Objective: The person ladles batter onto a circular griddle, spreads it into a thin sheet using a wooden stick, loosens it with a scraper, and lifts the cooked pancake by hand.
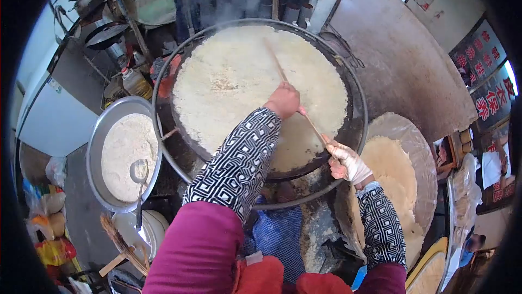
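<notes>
Carefully put, my stick [314, 127] lies across the pale batter [217, 114] on the round griddle [277, 175]. My left hand [284, 101] is closed around its middle; my right hand [346, 162] grips its near end. Uneven pressure could tear the thin layer, and reaching too low might drag my left sleeve [236, 155] through it.

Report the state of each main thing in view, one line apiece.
Left hand: closed on the stick.
Right hand: wrapped in white, gripping the stick's near end.
Stick: slanted across the batter.
Batter: spread thin, browner in one patch.
Griddle: mostly covered.
Basin: partly filled with pale mix.
Ladle: bowl in basin, handle over rim.
Tan flatbread: flat on clear plastic.
</notes>
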Tool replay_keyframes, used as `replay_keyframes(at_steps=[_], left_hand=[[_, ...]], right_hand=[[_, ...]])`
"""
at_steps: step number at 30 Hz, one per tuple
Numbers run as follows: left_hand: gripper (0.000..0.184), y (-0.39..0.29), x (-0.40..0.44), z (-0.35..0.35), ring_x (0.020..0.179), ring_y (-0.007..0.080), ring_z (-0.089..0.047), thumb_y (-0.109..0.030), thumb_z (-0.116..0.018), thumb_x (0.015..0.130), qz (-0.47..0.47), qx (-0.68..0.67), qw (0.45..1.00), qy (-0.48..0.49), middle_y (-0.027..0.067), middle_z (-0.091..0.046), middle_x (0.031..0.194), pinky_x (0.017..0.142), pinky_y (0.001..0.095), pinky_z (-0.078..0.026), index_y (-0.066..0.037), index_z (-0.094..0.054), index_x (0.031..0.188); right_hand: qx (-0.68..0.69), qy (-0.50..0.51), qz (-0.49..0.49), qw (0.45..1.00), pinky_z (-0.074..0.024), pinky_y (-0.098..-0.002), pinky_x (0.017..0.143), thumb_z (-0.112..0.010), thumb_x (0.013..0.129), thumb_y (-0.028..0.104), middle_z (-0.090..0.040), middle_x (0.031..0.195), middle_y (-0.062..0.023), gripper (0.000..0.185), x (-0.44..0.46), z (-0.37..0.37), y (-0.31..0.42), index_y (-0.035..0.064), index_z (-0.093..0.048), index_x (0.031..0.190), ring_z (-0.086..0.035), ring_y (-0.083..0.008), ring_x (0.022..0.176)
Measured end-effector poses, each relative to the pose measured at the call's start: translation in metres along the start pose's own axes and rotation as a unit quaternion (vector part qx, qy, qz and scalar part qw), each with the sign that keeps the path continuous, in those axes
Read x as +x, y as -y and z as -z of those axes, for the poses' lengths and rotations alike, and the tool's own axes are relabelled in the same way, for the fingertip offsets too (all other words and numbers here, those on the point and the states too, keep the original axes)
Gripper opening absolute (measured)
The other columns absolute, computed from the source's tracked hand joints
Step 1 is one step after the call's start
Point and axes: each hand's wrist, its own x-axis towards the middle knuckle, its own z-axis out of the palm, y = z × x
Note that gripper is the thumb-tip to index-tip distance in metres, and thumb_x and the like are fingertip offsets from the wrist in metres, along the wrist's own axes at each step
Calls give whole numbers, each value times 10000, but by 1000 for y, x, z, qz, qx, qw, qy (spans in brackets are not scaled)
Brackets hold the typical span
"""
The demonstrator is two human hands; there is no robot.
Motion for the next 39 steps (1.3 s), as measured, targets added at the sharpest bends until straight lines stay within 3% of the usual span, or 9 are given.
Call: replay_keyframes(at_steps=[14, 20, 22, 26, 30, 32, 34, 35, 39], left_hand=[[543, 46, -269, 48, 1080, 367, -479, -402, -547, 755, 109, 104, 988, -12, 245, -510, 1109, 994, 428, -332, 82, -537, 1000], [570, -15, -389, 115, 1227, 371, -340, -213, -630, 759, 196, -47, 969, -140, 226, -368, 1289, 1044, 515, -202, 47, -406, 1215], [565, -3, -403, 104, 1289, 360, -269, -225, -571, 819, 243, -45, 954, -170, 207, -312, 1360, 1073, 521, -124, 20, -358, 1281], [531, 49, -378, 80, 1321, 345, -227, -228, -494, 873, 231, 15, 968, -98, 191, -306, 1387, 1082, 504, -111, 29, -332, 1309], [397, 61, -354, 51, 1282, 344, -285, -238, -541, 822, 145, 50, 983, 97, 190, -450, 1235, 1083, 482, -165, 32, -486, 1108], [353, 45, -359, 44, 1178, 374, -368, -218, -586, 756, 146, 30, 986, 79, 196, -486, 1087, 1068, 486, -207, 24, -500, 997], [334, 27, -358, 34, 983, 356, -455, -272, -632, 706, 107, 37, 993, -9, 160, -490, 897, 1039, 488, -250, -9, -507, 871], [312, 8, -353, 35, 991, 365, -458, -227, -634, 684, 125, 10, 992, -21, 176, -485, 896, 993, 493, -291, -4, -504, 859], [332, -82, -344, -12, 996, 398, -454, -189, -611, 735, 238, -110, 959, -105, 194, -482, 967, 915, 495, -343, 13, -513, 980]], right_hand=[[-198, 65, 64, 976, -344, -202, 360, -577, 865, 190, -514, 646, 69, 475, -7, -162, -119, 155, -439, 1318, -438, -34, 434], [-416, 25, 111, 902, -489, -367, 522, -557, 844, 263, -589, 643, -171, 503, -63, -161, -153, 214, -415, 1325, -602, -263, 523], [-453, -105, 272, 843, -480, -402, 523, -547, 843, 302, -602, 667, -190, 508, -75, -126, -154, 231, -407, 1326, -608, -317, 558], [-713, -287, 237, 594, -460, -435, 529, -519, 874, 257, -603, 689, -196, 464, -50, -28, -130, 255, -410, 1325, -585, -367, 579], [-589, -448, 248, 626, -434, -359, 518, -504, 900, 201, -535, 610, -102, 443, -40, 34, -93, 183, -411, 1332, -517, -204, 523], [-138, -376, 223, 889, -457, -327, 508, -514, 894, 161, -566, 692, -20, 443, -69, 1, -84, 110, -417, 1324, -542, -170, 528], [-98, -247, 286, 920, -390, -205, 395, -499, 900, 116, -568, 832, 27, 479, -68, 11, -137, 108, -369, 1361, -457, -45, 524], [-282, -244, 403, 836, -402, -202, 394, -512, 892, 117, -569, 871, 20, 489, -54, 4, -166, 112, -370, 1360, -464, -40, 527], [-154, -66, 167, 972, -385, -188, 407, -566, 860, 94, -589, 804, 28, 459, -23, -160, -193, 121, -459, 1305, -450, -35, 476]])
